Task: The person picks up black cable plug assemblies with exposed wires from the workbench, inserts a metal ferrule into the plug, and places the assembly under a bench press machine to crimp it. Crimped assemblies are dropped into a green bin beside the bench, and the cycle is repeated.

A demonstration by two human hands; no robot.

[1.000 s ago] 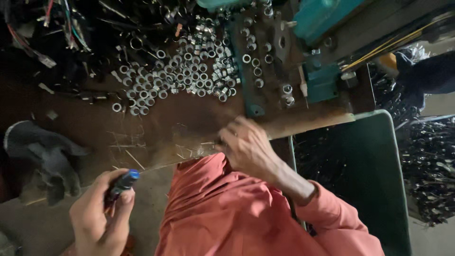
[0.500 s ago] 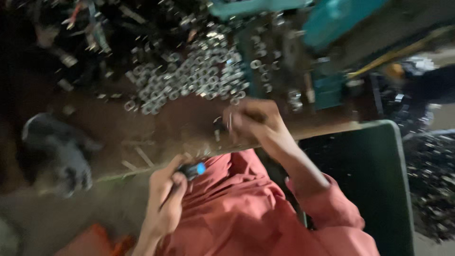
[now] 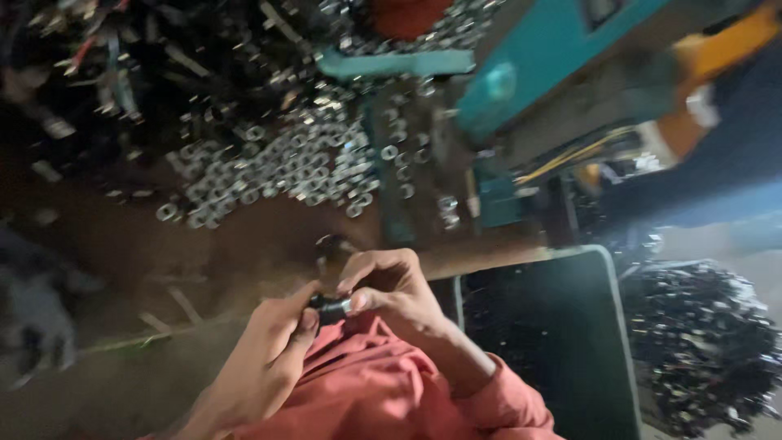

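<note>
Hands meeting over a small dark part above a brown work surface.

Grey glove [image 3: 37, 314] lies at the far left on the brown surface [image 3: 163, 244]; beyond it a heap of small metal rings [image 3: 277, 167] spreads toward the teal machine frame [image 3: 529, 65]. Left hand [image 3: 273, 350] is curled, thumb and fingers pinching a small dark cylindrical part [image 3: 330, 310] — blurred, so its details are unclear. Right hand [image 3: 391, 285] closes on the same part from the other side, fingertips bent down onto its pale end, both hands touching just above the person's orange-red clothing [image 3: 366, 391]. Further right stands a dark green bin [image 3: 607, 326], and beside it a pile of dark metal pieces [image 3: 709, 342].
</note>
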